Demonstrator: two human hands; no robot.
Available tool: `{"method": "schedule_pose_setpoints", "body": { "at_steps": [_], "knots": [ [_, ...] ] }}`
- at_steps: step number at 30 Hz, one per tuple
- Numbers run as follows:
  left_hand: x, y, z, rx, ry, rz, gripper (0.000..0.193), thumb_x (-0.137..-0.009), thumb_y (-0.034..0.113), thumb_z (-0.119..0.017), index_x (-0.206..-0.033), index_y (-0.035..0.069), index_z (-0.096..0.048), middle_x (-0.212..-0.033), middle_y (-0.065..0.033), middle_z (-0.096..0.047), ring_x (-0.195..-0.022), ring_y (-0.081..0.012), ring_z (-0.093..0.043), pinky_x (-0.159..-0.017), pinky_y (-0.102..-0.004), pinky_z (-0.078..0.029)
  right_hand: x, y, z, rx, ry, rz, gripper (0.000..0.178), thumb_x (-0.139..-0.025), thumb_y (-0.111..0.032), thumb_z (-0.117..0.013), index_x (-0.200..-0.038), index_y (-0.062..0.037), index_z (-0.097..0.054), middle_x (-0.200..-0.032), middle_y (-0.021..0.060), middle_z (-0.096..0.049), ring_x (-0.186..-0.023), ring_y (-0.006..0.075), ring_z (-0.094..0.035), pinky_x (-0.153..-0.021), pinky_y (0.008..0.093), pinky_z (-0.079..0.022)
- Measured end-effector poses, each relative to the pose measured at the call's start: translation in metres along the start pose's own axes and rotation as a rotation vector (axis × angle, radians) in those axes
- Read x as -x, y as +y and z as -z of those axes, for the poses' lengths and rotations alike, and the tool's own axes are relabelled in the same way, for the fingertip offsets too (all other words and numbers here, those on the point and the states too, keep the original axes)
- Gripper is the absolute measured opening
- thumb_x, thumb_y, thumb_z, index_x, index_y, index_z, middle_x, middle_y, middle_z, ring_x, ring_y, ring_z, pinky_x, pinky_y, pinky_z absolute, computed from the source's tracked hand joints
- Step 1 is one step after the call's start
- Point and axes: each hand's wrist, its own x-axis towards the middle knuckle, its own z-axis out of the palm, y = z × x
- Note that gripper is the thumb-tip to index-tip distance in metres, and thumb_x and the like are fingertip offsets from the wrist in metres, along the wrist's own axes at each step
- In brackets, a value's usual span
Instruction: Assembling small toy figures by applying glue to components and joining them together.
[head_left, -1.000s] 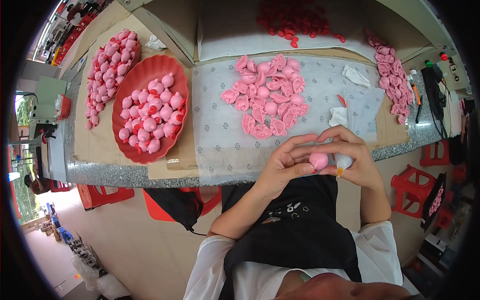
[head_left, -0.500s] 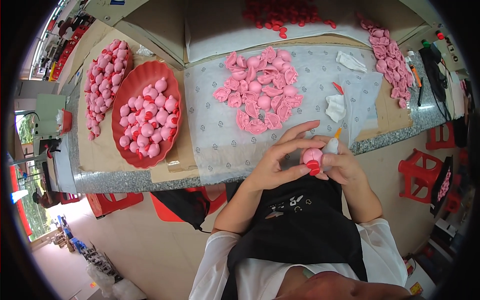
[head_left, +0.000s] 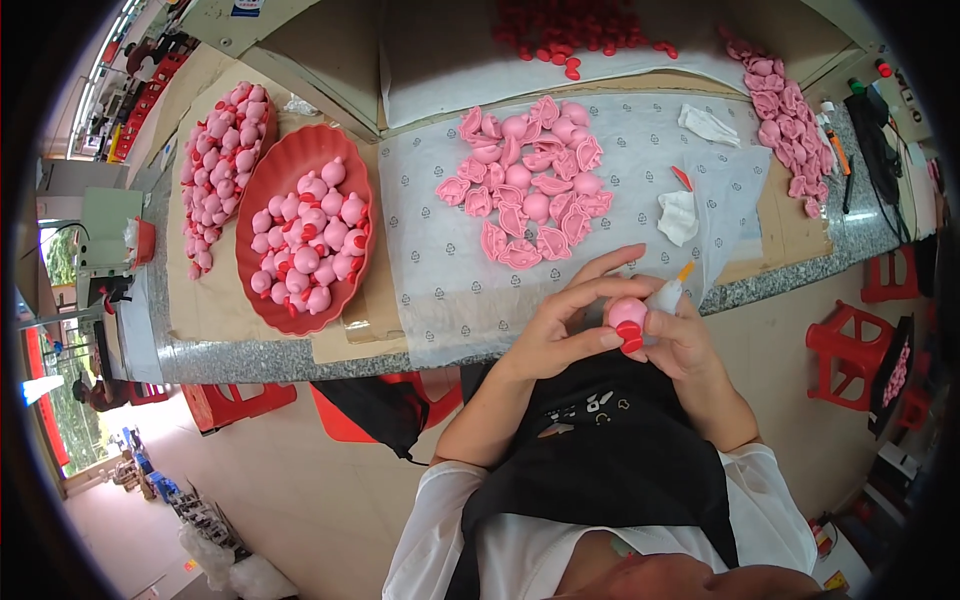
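A round pink toy figure [head_left: 628, 312] with a glossy red piece on its lower side is pinched between my two hands, just off the table's near edge. My left hand [head_left: 545, 330] grips it from the left with thumb and fingers, the forefinger raised. On the other side, the thumb of my right hand [head_left: 690, 340] presses against the figure. The same hand also holds a small white squeeze bottle [head_left: 663, 298] with a yellow nozzle, which points up and away to the right. Beyond my hands, several loose pink shell pieces and balls [head_left: 536, 207] lie on a printed white sheet [head_left: 420, 300].
A red scalloped bowl [head_left: 290, 165] on the left holds many pink-and-red figures, with a heap of similar ones [head_left: 215, 150] beside it. Red parts [head_left: 575, 45] lie under the shelf. Pink shells [head_left: 785, 125], crumpled tissues [head_left: 678, 217] and a pen [head_left: 848, 190] are at the right.
The pink figure has turned in my fingers, so its seam line no longer shows. The bottle's nozzle leans further right. The whole view has shifted slightly.
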Motion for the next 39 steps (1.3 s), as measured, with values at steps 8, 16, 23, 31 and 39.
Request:
{"method": "schedule_pose_setpoints", "body": {
  "at_steps": [8,16,23,31,39],
  "knots": [
    [0.024,0.003,-0.023,-0.229,0.311,-0.151,0.039,-0.067,0.002,-0.063,-0.102,0.002,-0.046,-0.108,-0.0132,-0.043,-0.100,-0.0199,-0.043,-0.086,-0.0309,-0.033,-0.006,0.009,-0.013,1.049,0.095,0.867,0.031,-0.062,-0.007,-0.069,-0.089,-0.0024,-0.055,-0.091,0.0110,-0.057,-0.075,0.0185,-0.053,-0.063,0.0266,-0.043],
    [0.025,0.000,-0.029,0.100,0.373,-0.143,0.022,-0.072,-0.006,-0.056,-0.092,0.001,-0.050,-0.098,-0.0103,-0.045,-0.092,-0.0163,-0.047,-0.081,-0.0276,-0.038,-0.006,0.006,-0.010,1.262,0.070,0.987,0.031,-0.059,-0.013,-0.071,-0.086,-0.0043,-0.057,-0.087,0.0092,-0.060,-0.062,0.0170,-0.050,-0.055,0.0236,-0.039],
    [0.027,-0.002,-0.034,0.394,0.435,-0.062,0.014,-0.075,-0.002,-0.054,-0.087,0.003,-0.048,-0.099,-0.0105,-0.044,-0.093,-0.0177,-0.048,-0.082,-0.0305,-0.040,-0.009,0.000,-0.014,1.395,0.059,1.041,0.031,-0.056,-0.019,-0.073,-0.080,-0.0047,-0.059,-0.082,0.0078,-0.060,-0.061,0.0163,-0.050,-0.053,0.0242,-0.038],
    [0.024,-0.024,-0.029,0.703,0.391,-0.107,0.013,-0.078,0.015,-0.055,-0.087,0.012,-0.047,-0.102,-0.0077,-0.045,-0.097,-0.0222,-0.046,-0.086,-0.0355,-0.036,-0.013,0.006,-0.014,1.118,0.094,0.866,0.029,-0.056,-0.015,-0.073,-0.080,-0.0053,-0.060,-0.083,0.0077,-0.061,-0.066,0.0174,-0.054,-0.060,0.0269,-0.039],
    [0.021,-0.030,-0.031,0.716,0.367,-0.153,0.012,-0.079,0.017,-0.054,-0.088,0.015,-0.047,-0.102,-0.0071,-0.046,-0.103,-0.0210,-0.040,-0.089,-0.0353,-0.030,-0.013,0.024,0.002,0.621,0.027,0.794,0.018,-0.061,-0.002,-0.068,-0.076,-0.0025,-0.058,-0.089,0.0130,-0.059,-0.077,0.0183,-0.053,-0.069,0.0286,-0.040]
  ]
}}
